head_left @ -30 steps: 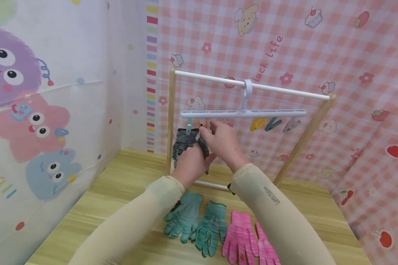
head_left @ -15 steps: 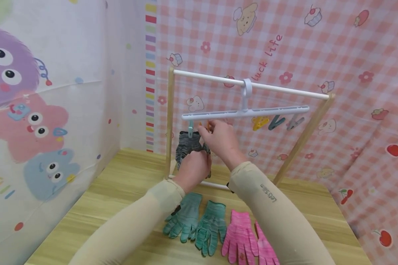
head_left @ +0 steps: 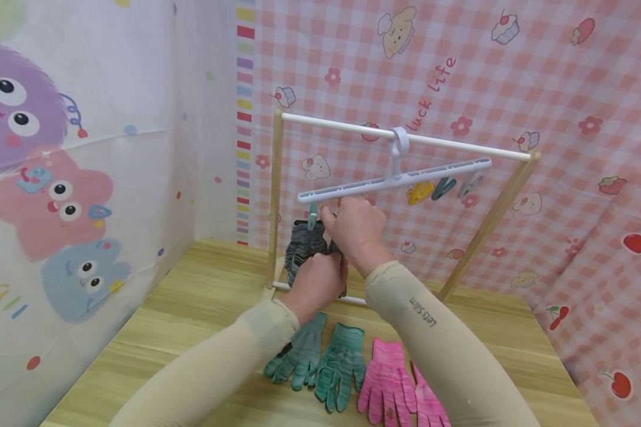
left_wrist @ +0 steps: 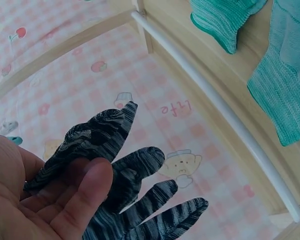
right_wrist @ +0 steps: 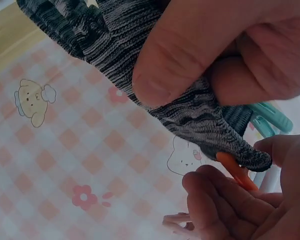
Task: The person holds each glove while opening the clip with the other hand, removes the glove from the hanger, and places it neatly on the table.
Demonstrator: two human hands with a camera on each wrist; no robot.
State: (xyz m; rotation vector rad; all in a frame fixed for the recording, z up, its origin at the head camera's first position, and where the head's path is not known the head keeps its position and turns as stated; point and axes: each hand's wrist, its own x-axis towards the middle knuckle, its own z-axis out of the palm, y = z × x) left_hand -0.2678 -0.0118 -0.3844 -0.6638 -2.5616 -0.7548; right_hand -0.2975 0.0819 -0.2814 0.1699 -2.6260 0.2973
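Note:
A black-and-grey knit glove (head_left: 305,242) hangs by its cuff from a teal clothespin (head_left: 312,217) at the hanger's left end. My left hand (head_left: 320,279) grips a second black-and-grey glove (right_wrist: 122,45) beside it; its loose fingers point downward. Just above, my right hand (head_left: 359,228) holds an orange clothespin (right_wrist: 236,172) at that glove's cuff edge, with the thumb against the knit. Whether the clothespin's jaws have closed on the cuff I cannot tell. The white hanger (head_left: 352,190) slopes down toward its left end.
The hanger hooks over a white rod (head_left: 459,144) of a wooden rack (head_left: 275,196). Yellow (head_left: 420,193), dark teal (head_left: 444,188) and grey clothespins (head_left: 470,185) hang at its right. Green gloves (head_left: 340,365) and pink gloves (head_left: 387,379) lie on the wooden table (head_left: 192,296) in front.
Both hands have moved slightly down and the left one right. The hanger has gone from nearly level to tilted, its left end lower, and the hanging glove has dropped with it.

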